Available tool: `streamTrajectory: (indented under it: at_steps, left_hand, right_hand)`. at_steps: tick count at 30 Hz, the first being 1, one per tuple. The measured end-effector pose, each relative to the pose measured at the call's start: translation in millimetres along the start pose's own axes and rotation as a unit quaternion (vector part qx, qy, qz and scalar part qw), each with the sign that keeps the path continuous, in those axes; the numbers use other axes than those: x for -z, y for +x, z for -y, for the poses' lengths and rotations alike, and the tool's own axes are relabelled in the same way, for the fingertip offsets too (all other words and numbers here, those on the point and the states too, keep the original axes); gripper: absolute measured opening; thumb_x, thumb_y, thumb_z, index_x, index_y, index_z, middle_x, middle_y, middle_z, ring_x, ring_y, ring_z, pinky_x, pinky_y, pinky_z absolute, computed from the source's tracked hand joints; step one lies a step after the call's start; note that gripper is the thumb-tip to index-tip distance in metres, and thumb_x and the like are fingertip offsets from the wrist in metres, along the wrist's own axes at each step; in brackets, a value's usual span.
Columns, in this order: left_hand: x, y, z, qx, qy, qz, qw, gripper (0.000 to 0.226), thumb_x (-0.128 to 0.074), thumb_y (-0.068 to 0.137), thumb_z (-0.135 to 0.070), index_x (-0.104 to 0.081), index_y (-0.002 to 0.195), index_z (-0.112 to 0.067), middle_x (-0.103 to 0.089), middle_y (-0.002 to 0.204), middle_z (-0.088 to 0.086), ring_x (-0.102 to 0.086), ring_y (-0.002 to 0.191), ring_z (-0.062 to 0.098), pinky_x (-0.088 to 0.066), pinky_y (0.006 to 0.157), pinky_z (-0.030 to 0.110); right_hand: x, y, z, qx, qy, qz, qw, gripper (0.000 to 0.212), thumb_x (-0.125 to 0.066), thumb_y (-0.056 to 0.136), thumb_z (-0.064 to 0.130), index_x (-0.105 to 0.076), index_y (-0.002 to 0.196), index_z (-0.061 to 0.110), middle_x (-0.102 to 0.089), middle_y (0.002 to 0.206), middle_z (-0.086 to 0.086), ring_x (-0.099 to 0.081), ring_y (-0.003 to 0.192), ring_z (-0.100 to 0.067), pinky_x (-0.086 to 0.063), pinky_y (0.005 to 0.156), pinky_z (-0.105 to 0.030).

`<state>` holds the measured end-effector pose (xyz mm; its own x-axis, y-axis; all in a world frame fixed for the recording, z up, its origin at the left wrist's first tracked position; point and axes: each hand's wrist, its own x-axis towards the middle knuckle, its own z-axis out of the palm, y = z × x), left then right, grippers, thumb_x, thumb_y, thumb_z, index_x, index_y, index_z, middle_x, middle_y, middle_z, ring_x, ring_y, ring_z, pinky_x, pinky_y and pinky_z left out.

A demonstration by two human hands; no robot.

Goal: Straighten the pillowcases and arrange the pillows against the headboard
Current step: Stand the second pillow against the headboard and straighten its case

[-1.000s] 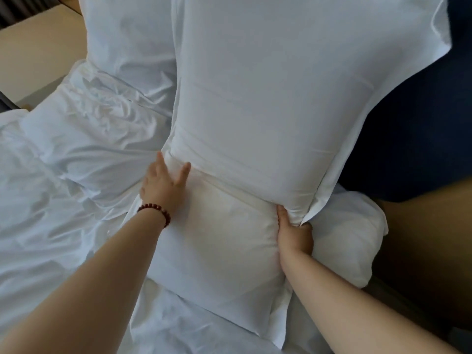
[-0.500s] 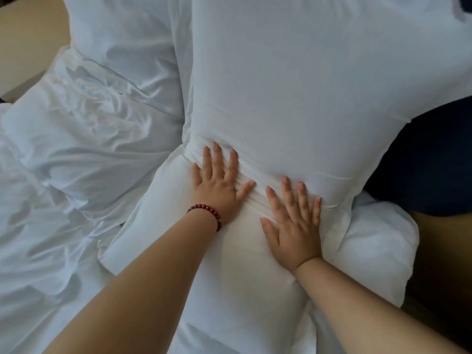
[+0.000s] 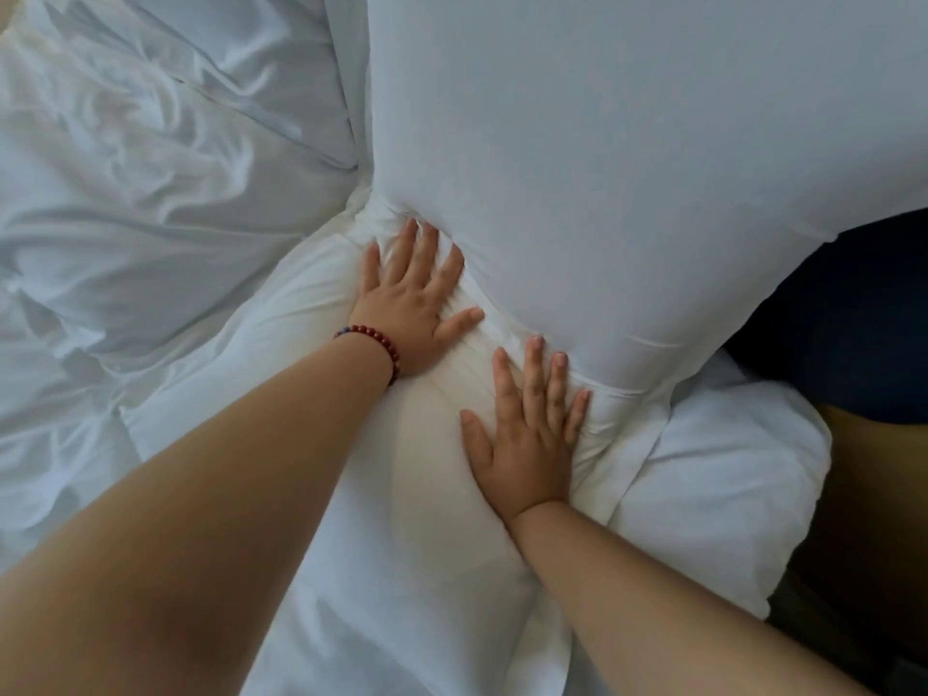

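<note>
Both hands are laid flat on white bedding here. The left hand [image 3: 412,303] is spread, its fingers straight and fanned, and it is pressed onto the bunched lower hem of the upright pillow [image 3: 627,168], right where the pillowcase fabric is gathered into folds. A red beaded bracelet [image 3: 374,344] is worn on that wrist. The right hand [image 3: 527,434] is spread too, palm down, and is set just beside the left and nearer the camera. Its fingertips [image 3: 537,344] are touching the same gathered hem, while its palm is rested on the flat pillow [image 3: 417,535] underneath. Nothing is pinched or gripped by either hand.

The upright pillow is stood tall in the upper middle of the view. Its face is smooth and its lower edge is sunk into the flat pillow. Its right corner is seen against a dark blue panel [image 3: 853,313].

The flat pillow is laid lengthwise towards the camera, under both forearms. A third pillow [image 3: 718,494] is found at the right, partly overlapped by the flat one and next to a tan surface [image 3: 884,494].

On the left, another white pillow [image 3: 261,67] is leaned beside the upright one, touching it, and rumpled white bedding [image 3: 125,228] is spread below.
</note>
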<state>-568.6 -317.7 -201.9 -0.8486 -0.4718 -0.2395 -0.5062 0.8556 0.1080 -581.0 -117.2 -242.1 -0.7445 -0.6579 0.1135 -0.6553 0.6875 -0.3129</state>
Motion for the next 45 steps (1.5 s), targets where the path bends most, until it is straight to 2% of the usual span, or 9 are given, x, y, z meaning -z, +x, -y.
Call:
streamTrajectory:
  at_steps: [8, 21, 25, 28, 31, 34, 37, 41, 45]
  left_hand:
    - [23, -63, -28, 0.061, -0.047, 0.021, 0.997, 0.077, -0.020, 0.093, -0.070, 0.005, 0.156, -0.034, 0.015, 0.164, -0.004, 0.015, 0.151, 0.020, 0.006, 0.122, 0.045]
    - [10, -163, -72, 0.156, -0.094, -0.029, 0.983, 0.070, -0.025, 0.095, -0.064, -0.009, 0.156, -0.035, 0.003, 0.165, -0.007, 0.011, 0.151, 0.016, 0.011, 0.120, 0.039]
    - [-19, -258, -97, 0.364, -0.313, -0.176, 0.860, 0.091, -0.049, 0.085, -0.069, -0.017, 0.156, -0.021, -0.005, 0.165, -0.001, 0.002, 0.151, 0.015, 0.007, 0.120, 0.028]
    - [-28, -283, -115, 0.476, -0.566, -0.151, 0.656, 0.105, -0.081, 0.068, -0.056, -0.027, 0.151, -0.021, -0.035, 0.154, 0.003, -0.033, 0.142, 0.022, -0.025, 0.119, 0.038]
    - [-17, -287, -110, 0.508, -0.719, -0.135, 0.455, 0.073, -0.086, 0.064, -0.046, -0.056, 0.124, -0.018, -0.068, 0.116, 0.001, -0.067, 0.099, 0.017, -0.056, 0.088, 0.035]
    - [-13, -293, -88, 0.507, -0.788, -0.110, 0.330, 0.042, -0.077, 0.083, -0.031, -0.064, 0.116, -0.009, -0.073, 0.103, 0.005, -0.070, 0.091, 0.017, -0.056, 0.075, 0.028]
    - [-17, -307, -86, 0.494, -0.801, -0.063, 0.331, 0.049, -0.073, 0.087, -0.035, -0.059, 0.124, -0.007, -0.070, 0.113, 0.002, -0.067, 0.106, 0.017, -0.056, 0.085, 0.030]
    - [-32, -323, -96, 0.481, -0.780, 0.051, 0.397, 0.052, -0.066, 0.085, -0.053, -0.056, 0.111, -0.009, -0.059, 0.118, 0.005, -0.059, 0.110, 0.018, -0.053, 0.091, 0.036]
    - [-35, -330, -94, 0.460, -0.817, 0.124, 0.325, 0.068, -0.051, 0.088, -0.066, -0.058, 0.111, -0.003, -0.068, 0.112, 0.008, -0.065, 0.100, 0.020, -0.053, 0.081, 0.033]
  right_hand:
    - [41, -18, -26, 0.075, 0.090, 0.017, 0.993, 0.060, -0.039, 0.095, 0.047, -0.037, 0.149, 0.021, -0.022, 0.161, -0.004, -0.012, 0.150, -0.021, -0.009, 0.121, -0.045]
    - [76, -30, -35, 0.051, 0.063, 0.243, 0.967, 0.077, -0.014, 0.087, 0.064, -0.010, 0.155, 0.029, -0.001, 0.164, 0.002, 0.004, 0.151, -0.018, 0.004, 0.119, -0.036]
    - [88, -87, -26, -0.063, 0.223, 0.220, 0.948, 0.076, -0.048, 0.094, 0.054, -0.011, 0.154, 0.029, 0.003, 0.164, -0.006, 0.002, 0.151, -0.026, -0.002, 0.119, -0.029]
    - [90, -141, 4, -0.194, 0.332, 0.204, 0.900, 0.084, -0.059, 0.092, 0.042, -0.005, 0.154, 0.032, -0.002, 0.164, -0.006, -0.009, 0.150, -0.018, -0.010, 0.114, -0.018]
    - [89, -170, 21, -0.290, 0.343, 0.183, 0.875, 0.092, -0.066, 0.087, 0.045, -0.008, 0.156, 0.026, -0.015, 0.162, -0.007, -0.019, 0.148, -0.020, -0.018, 0.119, -0.028]
    - [91, -174, 24, -0.371, 0.311, 0.134, 0.865, 0.096, -0.072, 0.080, 0.051, -0.021, 0.154, 0.017, -0.025, 0.158, -0.015, -0.025, 0.145, -0.027, -0.022, 0.117, -0.034]
    - [100, -176, 31, -0.489, 0.353, 0.137, 0.785, 0.100, -0.080, 0.070, 0.054, -0.034, 0.149, 0.013, -0.047, 0.144, -0.013, -0.048, 0.129, -0.029, -0.039, 0.104, -0.032]
    - [101, -187, 31, -0.564, 0.556, 0.227, 0.567, 0.098, -0.094, 0.031, 0.058, -0.067, 0.109, 0.006, -0.072, 0.099, -0.007, -0.070, 0.086, -0.024, -0.056, 0.082, -0.035]
    - [110, -191, 25, -0.578, 0.562, 0.264, 0.530, 0.033, -0.075, 0.084, 0.022, -0.065, 0.110, 0.005, -0.070, 0.099, -0.011, -0.069, 0.082, -0.024, -0.058, 0.065, -0.035]
